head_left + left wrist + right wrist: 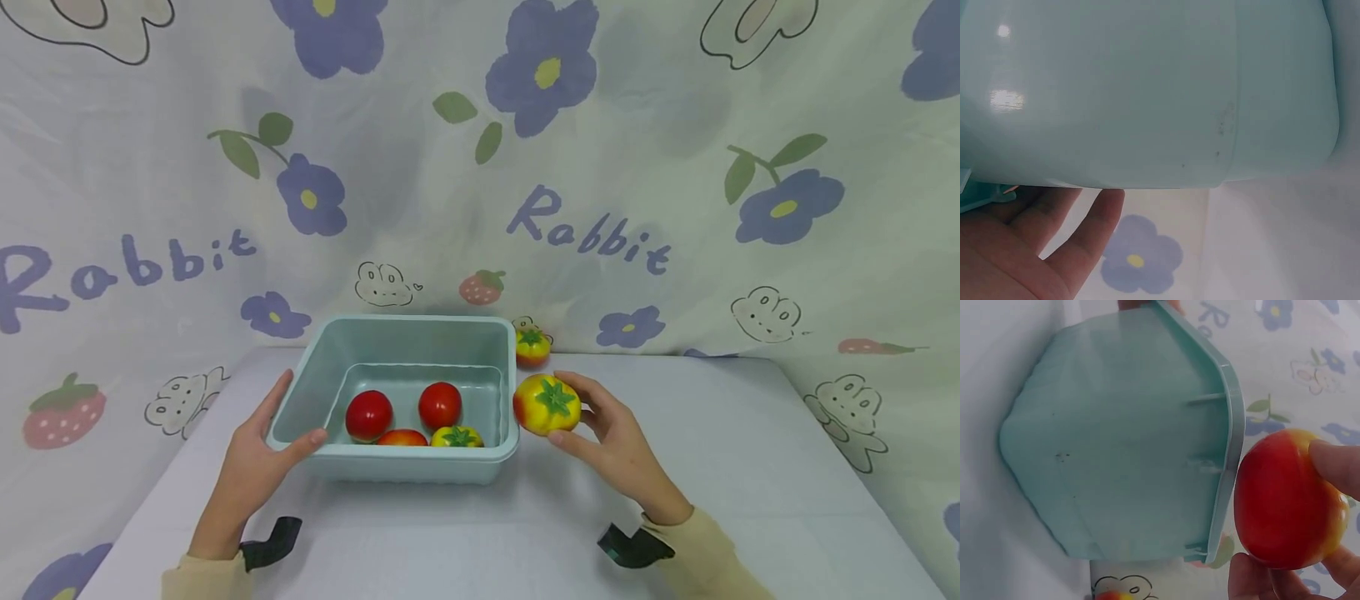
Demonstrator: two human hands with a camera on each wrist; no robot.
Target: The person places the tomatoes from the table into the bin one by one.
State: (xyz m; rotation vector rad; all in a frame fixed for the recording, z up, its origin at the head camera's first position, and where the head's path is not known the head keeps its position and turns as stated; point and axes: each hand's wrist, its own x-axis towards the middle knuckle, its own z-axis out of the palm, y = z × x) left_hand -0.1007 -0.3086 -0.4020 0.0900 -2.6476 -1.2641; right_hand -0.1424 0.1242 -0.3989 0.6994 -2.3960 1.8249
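Observation:
A pale blue-green plastic bin (pixel 420 465) stands on the table with two red tomatoes (pixel 368 416), a partly hidden red-orange one (pixel 402 437) and a yellow tomato with a green leafy top (pixel 457 437) inside. My left hand (pixel 258 454) holds the bin's left front corner, thumb over the rim; in the left wrist view, fingertips (pixel 1107 203) touch its outer wall. Between thumb and fingers, my right hand (pixel 618 442) grips a red-and-yellow tomato (pixel 547 404) just outside the right rim. The right wrist view shows this tomato's red underside (pixel 1285 506) beside the rim.
Another red-and-yellow tomato (pixel 532 348) sits behind the bin's right back corner, partly hidden by it. A patterned cloth (pixel 420 200) hangs behind the white table (pixel 720 467). Dark straps (pixel 272 543) are on both wrists.

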